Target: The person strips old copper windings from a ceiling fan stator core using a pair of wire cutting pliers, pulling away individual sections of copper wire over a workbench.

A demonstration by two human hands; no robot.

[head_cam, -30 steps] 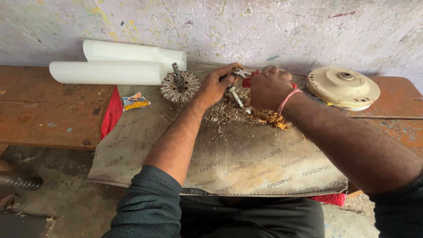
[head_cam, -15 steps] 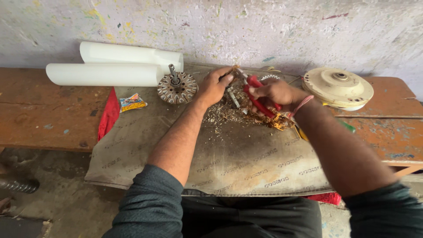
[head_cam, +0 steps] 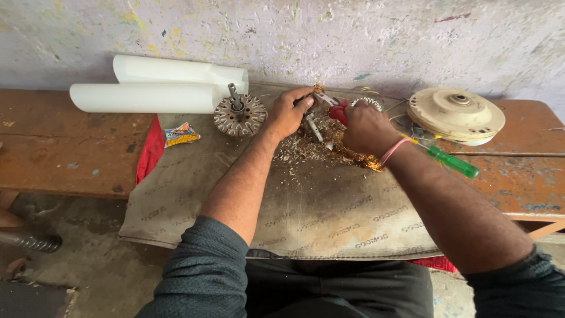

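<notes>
Paint-flecked plaster rises behind a worn wooden bench (head_cam: 59,153), and a grey sack cloth (head_cam: 318,212) is draped over its middle and down the front edge. I look down over both forearms. My left hand (head_cam: 288,112) is curled, fingers pressed onto a fan stator (head_cam: 338,115) at the far edge of the cloth; most of the stator is hidden under my hands, with only a toothed rim showing. My right hand (head_cam: 366,129) is closed round red-handled pliers (head_cam: 336,111), whose metal tips point into the stator; I cannot tell what the tips grip. Copper wire scraps (head_cam: 329,150) and flakes lie heaped on the cloth just below both hands. A round rotor (head_cam: 239,115) with an upright shaft stands just left of my left hand, beside two white tubes (head_cam: 153,88). A cream fan cover (head_cam: 456,115) sits to the right, and a green screwdriver (head_cam: 450,162) lies near my right wrist. As I judge it, the work goes best with the left hand pinning the stator hard while the pliers pull in short, straight tugs, away from the fingers.
</notes>
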